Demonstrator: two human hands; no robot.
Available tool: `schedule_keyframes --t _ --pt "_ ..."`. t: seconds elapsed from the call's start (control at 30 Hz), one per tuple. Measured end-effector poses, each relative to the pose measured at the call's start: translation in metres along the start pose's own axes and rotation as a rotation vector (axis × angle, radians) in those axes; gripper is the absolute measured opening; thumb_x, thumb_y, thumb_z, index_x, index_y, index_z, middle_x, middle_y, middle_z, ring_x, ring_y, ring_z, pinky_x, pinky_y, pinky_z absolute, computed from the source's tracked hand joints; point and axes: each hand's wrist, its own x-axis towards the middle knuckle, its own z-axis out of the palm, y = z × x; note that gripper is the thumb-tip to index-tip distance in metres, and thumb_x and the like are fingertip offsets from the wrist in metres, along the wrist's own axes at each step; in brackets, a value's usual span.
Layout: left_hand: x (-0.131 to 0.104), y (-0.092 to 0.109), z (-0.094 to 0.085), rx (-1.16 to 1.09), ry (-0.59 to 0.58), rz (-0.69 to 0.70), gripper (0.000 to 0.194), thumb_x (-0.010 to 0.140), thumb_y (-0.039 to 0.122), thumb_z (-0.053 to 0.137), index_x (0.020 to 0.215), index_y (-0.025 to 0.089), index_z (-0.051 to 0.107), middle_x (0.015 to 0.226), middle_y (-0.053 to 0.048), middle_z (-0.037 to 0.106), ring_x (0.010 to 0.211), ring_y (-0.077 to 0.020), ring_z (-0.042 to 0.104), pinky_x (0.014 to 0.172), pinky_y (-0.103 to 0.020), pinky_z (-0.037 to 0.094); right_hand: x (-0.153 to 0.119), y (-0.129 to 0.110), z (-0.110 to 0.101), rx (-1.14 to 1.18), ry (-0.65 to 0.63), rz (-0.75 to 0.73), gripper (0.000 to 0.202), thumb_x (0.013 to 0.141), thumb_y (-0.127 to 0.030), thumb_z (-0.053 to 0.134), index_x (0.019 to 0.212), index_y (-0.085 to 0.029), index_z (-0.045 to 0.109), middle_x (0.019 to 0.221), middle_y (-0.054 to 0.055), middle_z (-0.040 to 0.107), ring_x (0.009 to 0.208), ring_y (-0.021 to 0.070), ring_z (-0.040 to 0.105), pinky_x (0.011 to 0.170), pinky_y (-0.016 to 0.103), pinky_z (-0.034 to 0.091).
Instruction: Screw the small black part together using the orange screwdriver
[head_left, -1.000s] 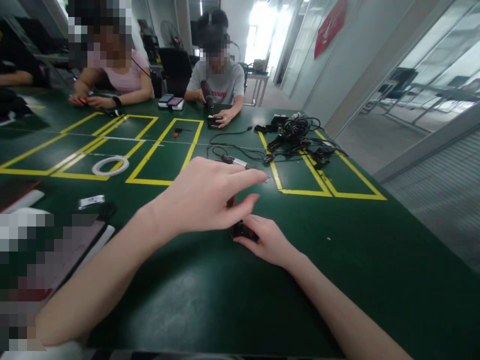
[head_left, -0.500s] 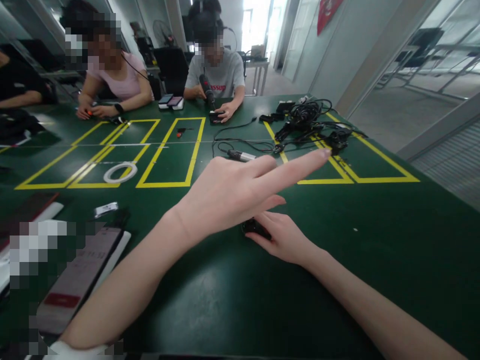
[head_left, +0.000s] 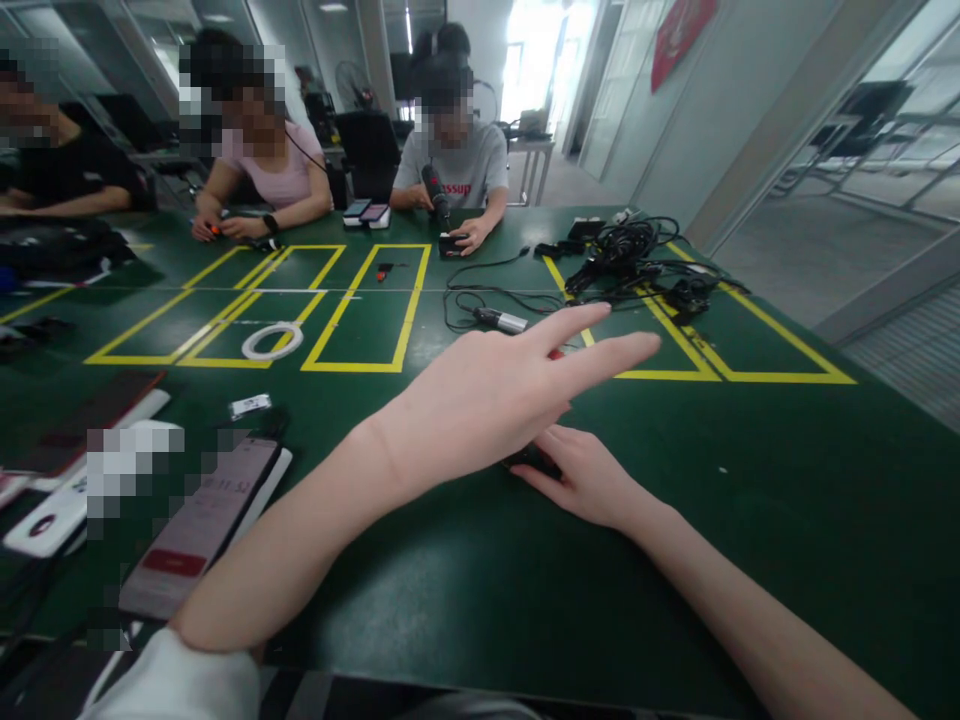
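My left hand (head_left: 487, 400) reaches across the middle, back of the hand up, two fingers stretched out to the right. Its other fingers are curled underneath and mostly hidden. A small red bit (head_left: 556, 353) shows between the fingers, belonging to something I cannot make out. Below and partly behind it, my right hand (head_left: 581, 470) has its thumb and fingers closed on a small black object (head_left: 536, 460) low over the green table (head_left: 420, 590). The left hand covers part of that object, so its kind is unclear.
Phones (head_left: 202, 520) and white cases lie at the left. A white tape ring (head_left: 271, 342) sits among yellow tape outlines. Behind my hands are a silver-black cylinder (head_left: 501, 320) and tangled black cables (head_left: 630, 250). Across the table, a co-worker holds a black power driver (head_left: 435, 195).
The view has shifted, so the scene sits further right. My left hand's two outstretched fingers have spread apart and the red bit now shows. My right hand still holds the black object.
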Motion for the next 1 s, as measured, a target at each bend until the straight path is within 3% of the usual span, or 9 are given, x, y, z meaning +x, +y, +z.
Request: schedule_keyframes --t 0.1,0.2,0.37,0.5,0.63,0.7,0.77,0.9,1.0 --pt "0.002 -0.004 0.002 0.042 0.04 0.002 0.064 0.1 0.022 0.053 0.161 0.034 0.036 0.147 -0.004 0.065 0.119 -0.0211 0.071 0.079 -0.025 0.057 -0.001 0.001 0.001 0.016 0.005 -0.007 0.014 0.103 -0.029 0.058 0.112 -0.018 0.06 0.1 0.011 0.075 0.09 0.0275 0.074 0.078 0.037 0.058" --pt "0.004 -0.009 0.006 0.003 0.064 0.001 0.053 0.1 0.029 0.055 0.153 0.028 0.051 0.135 -0.006 0.072 0.113 -0.0219 0.074 0.084 -0.029 0.059 -0.001 0.004 0.003 0.028 0.031 -0.027 0.015 0.103 -0.028 0.058 0.115 -0.019 0.06 0.096 0.01 0.075 0.089 0.0273 0.074 0.078 0.037 0.059" --pt "0.002 -0.011 0.004 -0.115 0.084 0.068 0.06 0.09 0.014 0.054 0.148 0.027 0.056 0.169 -0.009 0.038 0.145 -0.0327 0.053 0.1 -0.045 0.059 -0.002 0.006 0.004 0.065 0.052 -0.057 0.02 0.103 -0.028 0.058 0.121 -0.019 0.061 0.105 0.011 0.074 0.094 0.0279 0.074 0.08 0.038 0.06" --pt "0.001 -0.008 0.001 -0.17 0.046 -0.002 0.071 0.09 0.006 0.049 0.155 0.036 0.045 0.175 -0.005 0.025 0.13 -0.0291 0.066 0.087 -0.037 0.063 -0.003 0.007 0.0 0.069 0.007 -0.044 0.028 0.103 -0.028 0.058 0.13 -0.018 0.058 0.103 0.011 0.073 0.093 0.0268 0.073 0.081 0.039 0.06" --pt "0.004 -0.006 0.002 -0.112 -0.005 -0.061 0.081 0.091 0.012 0.057 0.164 0.035 0.028 0.151 -0.009 0.061 0.107 -0.023 0.076 0.081 -0.03 0.062 -0.005 0.01 -0.001 0.063 -0.011 -0.036 0.031 0.103 -0.028 0.058 0.132 -0.017 0.057 0.101 0.011 0.073 0.092 0.0268 0.072 0.082 0.04 0.061" --pt "0.004 -0.005 0.001 -0.061 -0.014 -0.09 0.073 0.092 0.017 0.059 0.161 0.03 0.038 0.124 -0.006 0.077 0.098 -0.0221 0.077 0.084 -0.031 0.061 -0.006 0.011 -0.001 0.062 -0.014 -0.035 0.029 0.103 -0.029 0.058 0.13 -0.017 0.059 0.102 0.011 0.073 0.093 0.0273 0.072 0.084 0.041 0.061" --pt "0.002 -0.006 -0.002 -0.054 -0.004 -0.091 0.062 0.092 0.019 0.059 0.153 0.024 0.051 0.113 -0.007 0.079 0.102 -0.0236 0.077 0.089 -0.035 0.062 -0.006 0.011 0.0 0.076 -0.007 -0.04 0.027 0.103 -0.029 0.058 0.128 -0.019 0.06 0.105 0.011 0.073 0.096 0.0275 0.072 0.084 0.041 0.061" --pt "-0.003 -0.006 -0.008 -0.129 0.04 0.036 0.064 0.089 0.01 0.055 0.151 0.025 0.053 0.156 -0.012 0.055 0.138 -0.029 0.06 0.104 -0.042 0.058 -0.005 0.01 -0.001 0.115 0.001 -0.039 0.028 0.104 -0.028 0.057 0.13 -0.02 0.06 0.114 0.012 0.072 0.099 0.0268 0.072 0.086 0.041 0.061" --pt "-0.004 -0.006 -0.008 -0.108 0.053 0.032 0.06 0.093 0.008 0.05 0.148 0.03 0.054 0.168 -0.009 0.039 0.137 -0.0279 0.061 0.099 -0.039 0.06 -0.005 0.008 -0.002 0.121 -0.001 -0.026 0.028 0.105 -0.029 0.057 0.13 -0.019 0.061 0.113 0.013 0.073 0.096 0.0262 0.073 0.086 0.041 0.061"
